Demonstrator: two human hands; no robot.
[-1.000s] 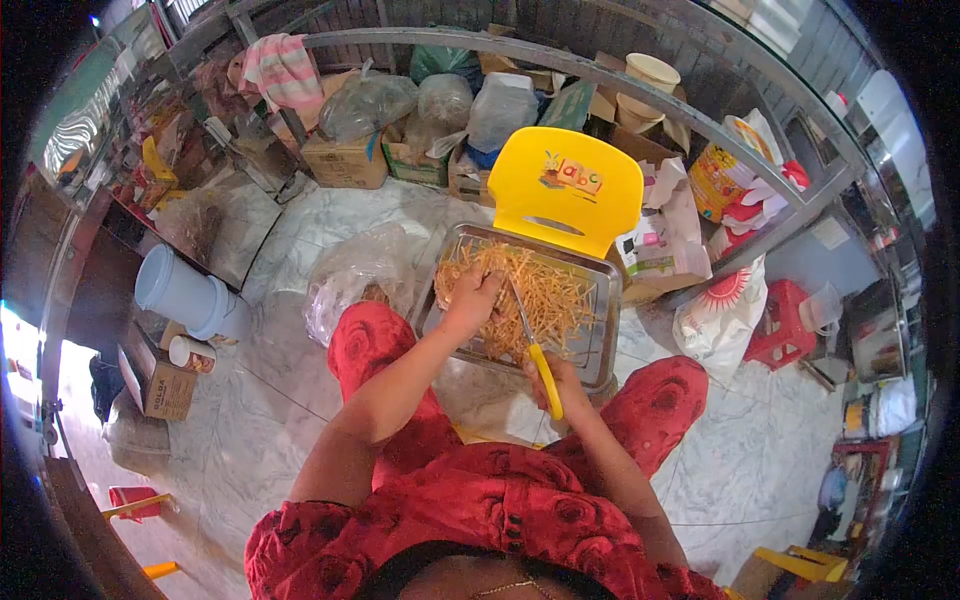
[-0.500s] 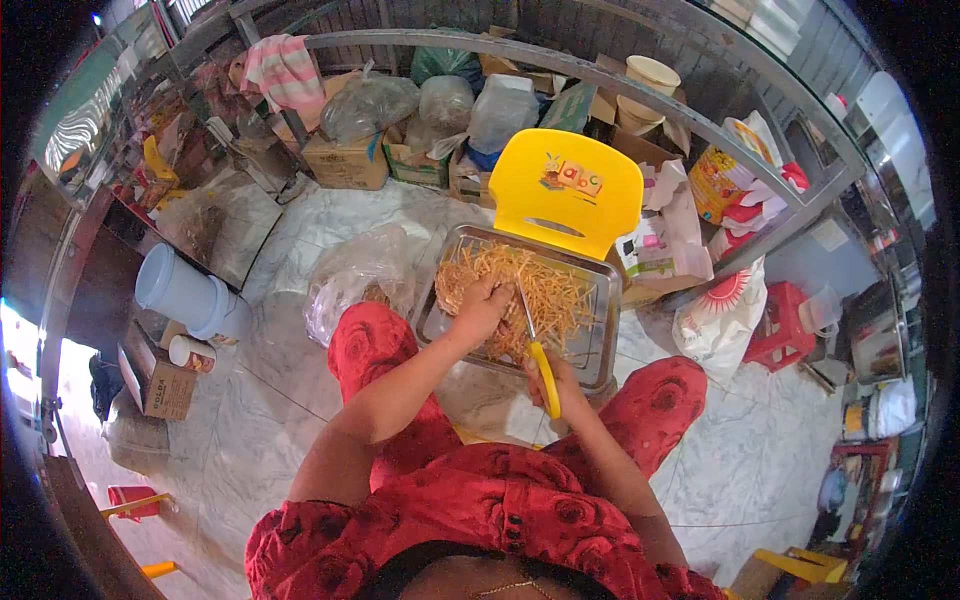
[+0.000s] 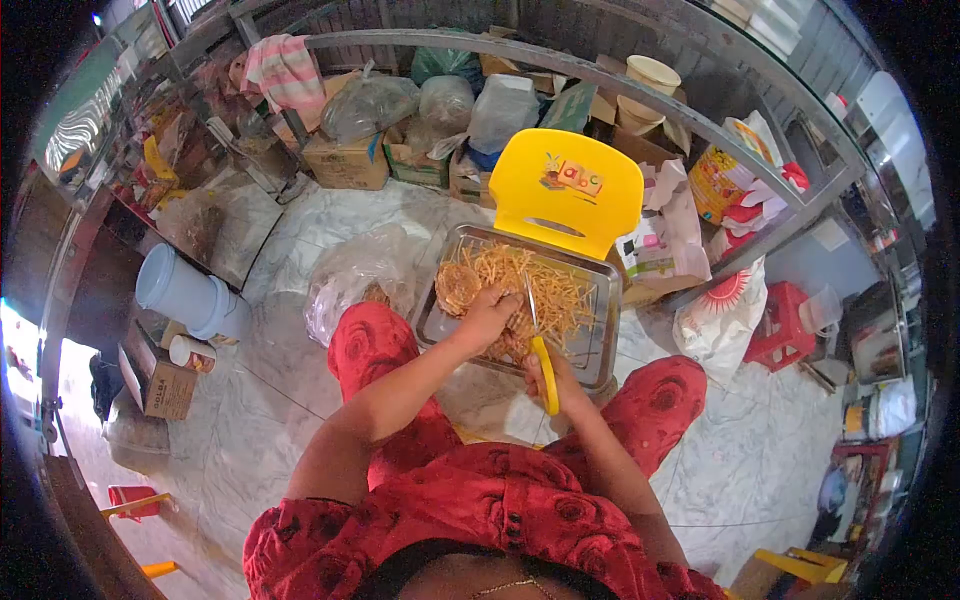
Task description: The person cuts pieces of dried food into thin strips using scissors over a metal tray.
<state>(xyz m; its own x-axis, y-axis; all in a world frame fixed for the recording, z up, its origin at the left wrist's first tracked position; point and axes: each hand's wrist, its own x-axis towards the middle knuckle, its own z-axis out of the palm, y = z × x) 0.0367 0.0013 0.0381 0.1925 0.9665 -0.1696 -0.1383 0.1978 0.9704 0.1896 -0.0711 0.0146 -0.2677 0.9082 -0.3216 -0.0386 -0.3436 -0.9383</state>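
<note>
A metal tray (image 3: 606,330) between my knees holds a heap of thin, light-brown dried strips (image 3: 565,295). At its left side lies a round, flat coil of the same brown stuff (image 3: 457,287). My left hand (image 3: 488,318) is over the heap, its fingers closed on some of the strips; the exact piece is partly hidden. My right hand (image 3: 562,378) grips scissors (image 3: 546,375) by their yellow handles. The blades point away from me, right beside my left fingertips and among the strips.
A yellow chair (image 3: 570,190) stands just behind the tray. Left of the tray is a clear plastic bag (image 3: 360,285). Boxes (image 3: 345,163) and bagged goods line the back. Buckets (image 3: 185,290) stand at left, a white sack (image 3: 722,315) and red crate (image 3: 780,325) at right.
My left hand has shifted slightly down and right, uncovering more of the round coil. The scissors have tilted a little, their blades moving slightly right.
</note>
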